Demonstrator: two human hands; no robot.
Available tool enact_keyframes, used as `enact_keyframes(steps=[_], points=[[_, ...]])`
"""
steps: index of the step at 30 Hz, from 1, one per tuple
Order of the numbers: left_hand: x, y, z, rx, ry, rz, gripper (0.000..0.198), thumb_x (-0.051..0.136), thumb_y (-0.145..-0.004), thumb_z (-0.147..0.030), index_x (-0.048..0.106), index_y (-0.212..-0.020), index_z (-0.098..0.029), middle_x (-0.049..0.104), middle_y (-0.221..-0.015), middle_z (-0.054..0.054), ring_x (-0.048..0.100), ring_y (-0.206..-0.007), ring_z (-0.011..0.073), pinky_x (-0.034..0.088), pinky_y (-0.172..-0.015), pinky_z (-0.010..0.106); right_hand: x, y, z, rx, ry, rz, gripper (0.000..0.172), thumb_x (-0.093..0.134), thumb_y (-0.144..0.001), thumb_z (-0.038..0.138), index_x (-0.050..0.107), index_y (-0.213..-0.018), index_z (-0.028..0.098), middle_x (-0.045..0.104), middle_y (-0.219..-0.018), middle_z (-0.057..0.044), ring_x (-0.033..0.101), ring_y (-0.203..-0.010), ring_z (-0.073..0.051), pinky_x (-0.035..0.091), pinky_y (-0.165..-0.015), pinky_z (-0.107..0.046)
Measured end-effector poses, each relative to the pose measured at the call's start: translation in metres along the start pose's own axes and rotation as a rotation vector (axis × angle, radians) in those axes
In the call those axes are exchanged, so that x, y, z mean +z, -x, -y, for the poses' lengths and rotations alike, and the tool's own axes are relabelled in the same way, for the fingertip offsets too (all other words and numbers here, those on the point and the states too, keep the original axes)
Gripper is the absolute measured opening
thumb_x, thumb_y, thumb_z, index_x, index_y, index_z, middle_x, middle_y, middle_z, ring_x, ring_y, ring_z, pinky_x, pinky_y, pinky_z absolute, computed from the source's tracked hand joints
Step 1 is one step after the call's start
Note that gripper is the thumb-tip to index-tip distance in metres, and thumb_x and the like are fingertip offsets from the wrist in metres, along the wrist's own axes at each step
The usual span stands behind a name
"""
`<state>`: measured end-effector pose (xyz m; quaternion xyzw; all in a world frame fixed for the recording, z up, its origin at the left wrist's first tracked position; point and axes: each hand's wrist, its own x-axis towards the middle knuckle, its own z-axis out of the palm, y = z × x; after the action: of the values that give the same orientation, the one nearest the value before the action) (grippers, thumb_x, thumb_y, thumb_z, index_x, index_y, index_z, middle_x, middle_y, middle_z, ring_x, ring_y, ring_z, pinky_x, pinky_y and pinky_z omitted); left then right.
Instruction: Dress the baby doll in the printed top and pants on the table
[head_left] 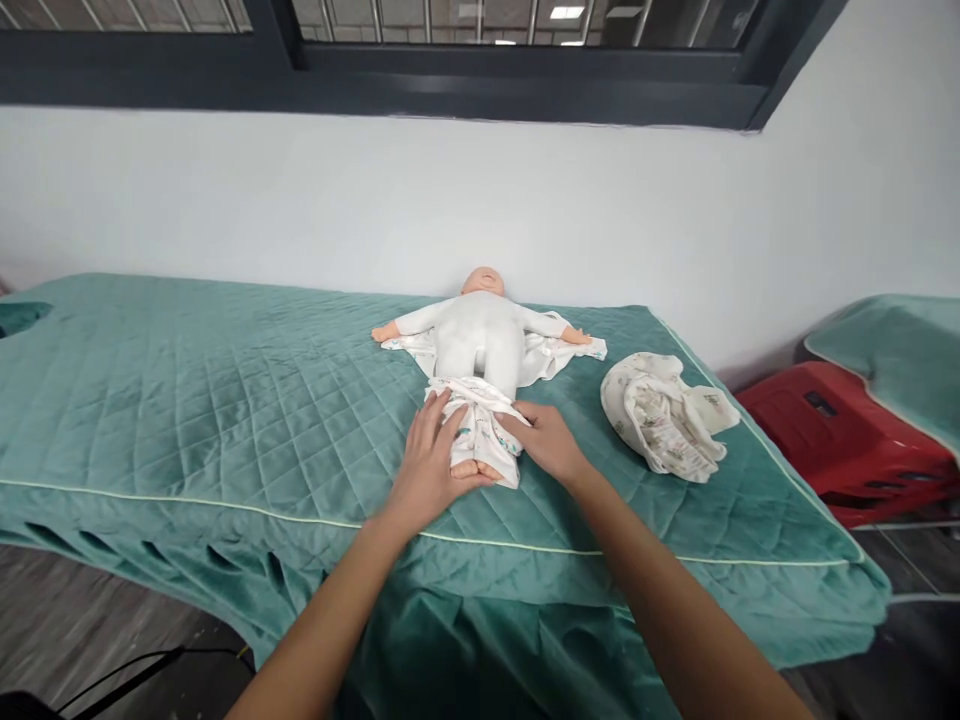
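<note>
Along the left, dark plank floor [67, 620] and a black cable [127, 670] show below a bed under a green quilted cover [187, 400], set against a white wall [225, 190] beneath a dark window frame [150, 90]. At its far middle a baby doll [480, 335] lies face up, arms spread. The left hand [427, 465] lies flat, fingers stretched long on the printed garment [480, 430] bunched around the doll's legs; the right hand [547, 440] touches its other side, fingers bent, though I cannot tell if they pinch. Further right lies a crumpled cloth [667, 415], its print too small to read, then a red stool [847, 440] and another green cover [892, 350], cut off.
</note>
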<state>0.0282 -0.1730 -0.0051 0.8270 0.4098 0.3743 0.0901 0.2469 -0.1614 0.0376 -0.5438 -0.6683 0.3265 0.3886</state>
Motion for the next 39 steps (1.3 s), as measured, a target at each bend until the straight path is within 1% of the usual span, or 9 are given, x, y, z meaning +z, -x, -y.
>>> enact_keyframes(steps=[3, 6, 9, 12, 18, 23, 30, 35, 39], points=[[-0.005, -0.010, 0.008, -0.048, 0.064, 0.022, 0.101, 0.084, -0.073, -0.055, 0.032, -0.155, -0.029, 0.021, -0.169, 0.018, 0.015, -0.160, 0.0381, 0.023, -0.127, 0.060, -0.011, -0.006, 0.007, -0.036, 0.029, 0.021, 0.040, 0.060, -0.088, 0.057, 0.057, -0.075, 0.020, 0.054, -0.073, 0.003, 0.050, -0.073, -0.015, 0.038, -0.067, -0.027], [-0.019, -0.024, 0.016, -0.106, 0.265, 0.101, 0.091, 0.076, -0.080, -0.059, 0.036, -0.155, -0.028, 0.019, -0.171, 0.016, 0.018, -0.159, 0.0358, 0.027, -0.127, 0.054, -0.019, -0.007, 0.013, -0.039, 0.037, 0.096, 0.041, 0.067, -0.084, 0.058, 0.062, -0.101, 0.020, 0.066, -0.098, -0.001, 0.059, -0.093, -0.020, 0.046, -0.083, -0.032], [-0.034, -0.043, 0.024, -0.161, 0.365, 0.056, 0.070, 0.061, -0.092, -0.057, 0.041, -0.152, -0.027, 0.032, -0.166, 0.012, 0.028, -0.157, 0.0292, 0.027, -0.128, 0.047, -0.014, 0.004, 0.016, -0.071, 0.121, 0.198, 0.082, 0.081, -0.071, 0.060, 0.050, -0.136, 0.020, 0.058, -0.138, -0.012, 0.055, -0.126, -0.030, 0.043, -0.106, -0.044], [-0.036, -0.062, 0.030, -0.223, 0.297, 0.025, 0.056, 0.058, -0.094, -0.052, 0.052, -0.141, -0.023, 0.043, -0.157, 0.013, 0.036, -0.152, 0.0261, 0.026, -0.128, 0.045, 0.002, 0.016, 0.017, -0.124, 0.298, 0.187, 0.113, 0.092, -0.057, 0.056, 0.038, -0.148, 0.018, 0.046, -0.150, -0.019, 0.043, -0.141, -0.038, 0.034, -0.116, -0.053], [-0.019, -0.074, 0.030, -0.249, 0.197, 0.060, 0.034, 0.056, -0.096, -0.048, 0.067, -0.109, -0.019, 0.031, -0.163, 0.016, 0.030, -0.155, 0.0268, 0.025, -0.127, 0.043, 0.020, 0.019, 0.014, -0.186, 0.454, 0.065, 0.077, 0.082, -0.074, 0.049, 0.046, -0.133, 0.016, 0.060, -0.129, -0.016, 0.056, -0.125, -0.034, 0.041, -0.107, -0.049], [-0.037, -0.055, 0.017, -0.218, 0.175, 0.155, 0.041, 0.051, -0.096, -0.055, 0.068, -0.090, -0.018, 0.033, -0.164, 0.015, 0.030, -0.155, 0.0290, 0.023, -0.128, 0.045, 0.016, 0.022, 0.014, -0.197, 0.498, 0.053, 0.051, 0.069, -0.087, 0.057, 0.055, -0.117, 0.018, 0.068, -0.115, -0.011, 0.064, -0.111, -0.029, 0.044, -0.100, -0.043], [-0.068, -0.022, 0.001, -0.171, 0.184, 0.340, 0.054, 0.077, -0.075, -0.063, 0.067, -0.105, -0.019, 0.030, -0.166, 0.015, 0.031, -0.153, 0.0359, 0.033, -0.124, 0.048, 0.009, 0.030, 0.021, -0.193, 0.601, 0.088, 0.041, 0.064, -0.093, 0.054, 0.060, -0.115, 0.020, 0.072, -0.115, -0.009, 0.065, -0.109, -0.028, 0.044, -0.090, -0.036], [-0.074, -0.022, -0.018, -0.124, 0.197, 0.317, 0.031, 0.069, -0.087, -0.047, 0.068, -0.101, -0.020, 0.055, -0.136, 0.013, 0.053, -0.131, 0.0287, 0.043, -0.114, 0.044, 0.002, 0.046, 0.034, -0.189, 0.677, 0.100, 0.028, 0.060, -0.095, 0.034, 0.061, -0.120, 0.021, 0.076, -0.108, -0.008, 0.068, -0.097, -0.026, 0.042, -0.082, -0.032], [-0.095, -0.028, -0.049, -0.118, 0.206, 0.378, 0.025, 0.065, -0.087, -0.032, 0.069, -0.110, -0.021, 0.064, -0.117, 0.008, 0.057, -0.117, 0.0275, 0.045, -0.107, 0.043, -0.007, 0.061, 0.051, -0.235, 0.552, 0.090, 0.022, 0.061, -0.091, 0.028, 0.062, -0.112, 0.021, 0.074, -0.097, -0.005, 0.065, -0.085, -0.022, 0.040, -0.075, -0.029]])
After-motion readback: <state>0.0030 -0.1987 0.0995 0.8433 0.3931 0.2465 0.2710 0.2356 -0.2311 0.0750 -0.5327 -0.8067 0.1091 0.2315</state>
